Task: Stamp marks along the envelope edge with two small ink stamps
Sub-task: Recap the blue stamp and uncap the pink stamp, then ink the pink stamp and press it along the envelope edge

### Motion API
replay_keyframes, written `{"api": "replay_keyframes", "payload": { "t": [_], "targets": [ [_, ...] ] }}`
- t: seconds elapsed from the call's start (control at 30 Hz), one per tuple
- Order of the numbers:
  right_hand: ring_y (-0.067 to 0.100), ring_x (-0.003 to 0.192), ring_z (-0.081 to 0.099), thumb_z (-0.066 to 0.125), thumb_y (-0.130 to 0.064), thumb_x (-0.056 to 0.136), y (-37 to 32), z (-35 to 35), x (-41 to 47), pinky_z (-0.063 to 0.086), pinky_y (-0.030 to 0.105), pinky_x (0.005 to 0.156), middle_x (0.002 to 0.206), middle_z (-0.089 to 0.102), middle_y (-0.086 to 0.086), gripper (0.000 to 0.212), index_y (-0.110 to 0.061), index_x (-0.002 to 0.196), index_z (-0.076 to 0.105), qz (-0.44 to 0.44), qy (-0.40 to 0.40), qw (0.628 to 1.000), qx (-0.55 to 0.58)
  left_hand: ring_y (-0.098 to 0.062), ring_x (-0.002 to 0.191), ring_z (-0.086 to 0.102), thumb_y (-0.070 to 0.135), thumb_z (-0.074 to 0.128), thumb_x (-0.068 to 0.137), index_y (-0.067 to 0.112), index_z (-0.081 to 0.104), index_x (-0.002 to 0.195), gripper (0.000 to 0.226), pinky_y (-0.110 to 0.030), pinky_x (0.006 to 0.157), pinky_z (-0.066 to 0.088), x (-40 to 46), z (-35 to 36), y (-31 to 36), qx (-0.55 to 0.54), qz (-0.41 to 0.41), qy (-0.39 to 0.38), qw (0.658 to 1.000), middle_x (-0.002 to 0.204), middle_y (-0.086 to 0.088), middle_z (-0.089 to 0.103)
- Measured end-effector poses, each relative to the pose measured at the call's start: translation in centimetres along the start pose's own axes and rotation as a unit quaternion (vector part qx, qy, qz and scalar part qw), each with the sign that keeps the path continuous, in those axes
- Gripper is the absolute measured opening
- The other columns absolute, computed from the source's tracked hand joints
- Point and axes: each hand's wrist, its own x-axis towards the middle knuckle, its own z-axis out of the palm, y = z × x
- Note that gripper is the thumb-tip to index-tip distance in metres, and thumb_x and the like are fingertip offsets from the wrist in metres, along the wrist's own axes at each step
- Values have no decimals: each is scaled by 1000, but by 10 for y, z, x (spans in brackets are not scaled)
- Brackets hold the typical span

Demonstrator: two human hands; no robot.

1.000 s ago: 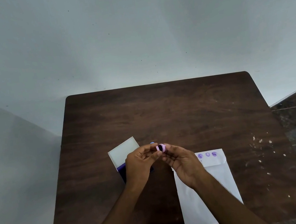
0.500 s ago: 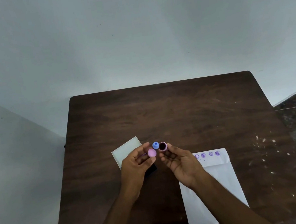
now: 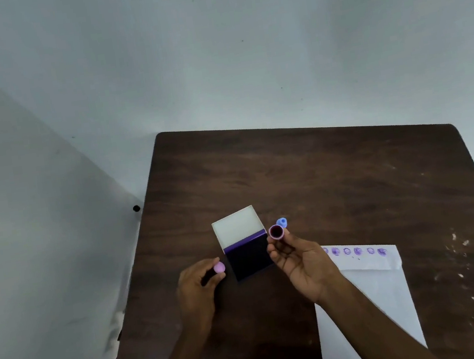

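A white envelope lies on the dark wooden table at the right, with several purple stamp marks along its far edge. My right hand pinches a small pink stamp, its dark inked face turned up. My left hand holds the stamp's pink cap between thumb and fingers, down at the left. A small blue stamp stands on the table just behind the pink one. Between my hands lies an open ink pad with its white lid folded back.
Pale crumbs or paint flecks dot the table's right side. Grey walls close in behind and at the left. A small black knob shows beside the table's left edge.
My hands have drawn apart: the left carried the pink cap down and left, uncovering the ink pad. The right keeps the uncapped pink stamp. The camera view has shifted left.
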Motion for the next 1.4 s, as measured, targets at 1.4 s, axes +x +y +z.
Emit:
{"api": "replay_keyframes", "payload": {
  "t": [1.4],
  "targets": [
    [21, 76, 61, 88, -7, 62, 26, -5, 14, 53, 34, 79, 102, 64, 20, 51, 3, 108, 69, 94, -96, 991, 25, -10, 89, 63, 53, 74, 69, 24, 71, 94, 39, -16, 74, 52, 6, 5, 91, -100, 121, -54, 986, 94, 13, 66]
  ]
}}
